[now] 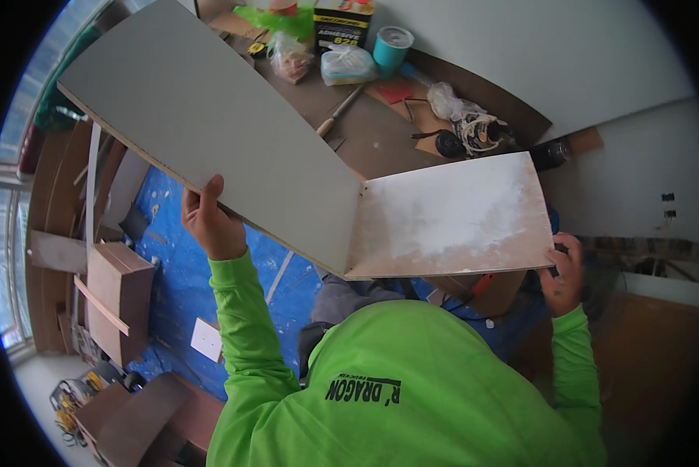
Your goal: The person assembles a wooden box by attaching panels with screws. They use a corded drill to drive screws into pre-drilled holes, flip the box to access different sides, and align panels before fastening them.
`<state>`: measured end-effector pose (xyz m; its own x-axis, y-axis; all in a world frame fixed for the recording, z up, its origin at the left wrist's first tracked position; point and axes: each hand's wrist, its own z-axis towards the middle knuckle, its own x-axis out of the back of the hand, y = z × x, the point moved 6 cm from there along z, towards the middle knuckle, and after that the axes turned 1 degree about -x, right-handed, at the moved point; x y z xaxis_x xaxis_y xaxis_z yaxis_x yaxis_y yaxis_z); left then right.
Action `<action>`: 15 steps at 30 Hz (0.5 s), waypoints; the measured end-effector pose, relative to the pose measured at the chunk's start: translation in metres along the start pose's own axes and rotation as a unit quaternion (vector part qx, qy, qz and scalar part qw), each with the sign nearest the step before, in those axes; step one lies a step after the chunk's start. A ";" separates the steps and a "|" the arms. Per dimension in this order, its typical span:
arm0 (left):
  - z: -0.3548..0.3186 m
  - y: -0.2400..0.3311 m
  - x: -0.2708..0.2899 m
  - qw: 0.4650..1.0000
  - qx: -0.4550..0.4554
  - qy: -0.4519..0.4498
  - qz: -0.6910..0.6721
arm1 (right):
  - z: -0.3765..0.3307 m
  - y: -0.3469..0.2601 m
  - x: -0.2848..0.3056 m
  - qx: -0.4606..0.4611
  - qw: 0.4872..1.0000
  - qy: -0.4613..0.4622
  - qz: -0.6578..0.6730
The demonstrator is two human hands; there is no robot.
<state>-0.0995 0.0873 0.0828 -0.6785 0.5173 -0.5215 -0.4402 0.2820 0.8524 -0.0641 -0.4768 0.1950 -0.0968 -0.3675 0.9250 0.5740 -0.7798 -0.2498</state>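
My left hand grips the lower edge of a long grey panel, with the thumb over its face and the fingers behind. At its right end this panel meets a shorter wooden board, and the two form a wide angle. A patchy white coating covers much of that board. My right hand is closed on the board's lower right corner; some fingers are hidden behind it. Both pieces are raised before me, above a brown work surface.
On the work surface lie a wood-handled tool, a turquoise tumbler, a yellow-and-black box, plastic bags and a black cylinder. Blue sheeting covers the floor. A brown box and boards stand at the left.
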 end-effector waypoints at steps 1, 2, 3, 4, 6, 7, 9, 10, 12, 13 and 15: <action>-0.005 0.003 -0.012 1.000 -0.011 -0.005 0.004 | -0.015 0.012 -0.009 -0.038 0.999 0.008 0.028; -0.008 0.002 -0.021 0.999 -0.028 -0.020 0.019 | -0.029 0.024 -0.019 -0.075 0.995 0.017 0.056; -0.011 0.002 -0.027 0.998 -0.047 -0.034 0.035 | -0.043 0.034 -0.030 -0.110 0.990 0.024 0.088; -0.014 0.000 -0.035 0.995 -0.065 -0.049 0.049 | -0.057 0.043 -0.041 -0.113 0.989 0.017 0.093; -0.016 -0.003 -0.059 0.993 -0.081 -0.059 0.055 | -0.073 0.055 -0.060 -0.122 0.983 0.025 0.136; -0.017 -0.005 -0.071 0.992 -0.088 -0.064 0.059 | -0.079 0.060 -0.065 -0.127 0.979 0.029 0.157; -0.013 -0.007 -0.086 0.991 -0.087 -0.068 0.074 | -0.081 0.069 -0.067 -0.125 0.983 0.019 0.133; -0.009 -0.009 -0.093 0.991 -0.085 -0.072 0.080 | -0.076 0.073 -0.067 -0.126 0.982 0.028 0.136; 0.006 -0.015 -0.101 0.988 -0.081 -0.071 0.110 | -0.068 0.084 -0.073 -0.139 0.979 0.040 0.145; 0.011 -0.017 -0.104 0.987 -0.081 -0.068 0.124 | -0.066 0.090 -0.078 -0.148 0.978 0.033 0.144; 0.012 -0.024 -0.113 0.985 -0.086 -0.071 0.131 | -0.065 0.099 -0.089 -0.166 0.976 0.017 0.139</action>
<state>-0.0049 0.0319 0.1224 -0.6982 0.6652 -0.2644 -0.3634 -0.0111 0.9316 -0.0516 -0.5542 0.0693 -0.0039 -0.6009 0.7993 0.2864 -0.7665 -0.5748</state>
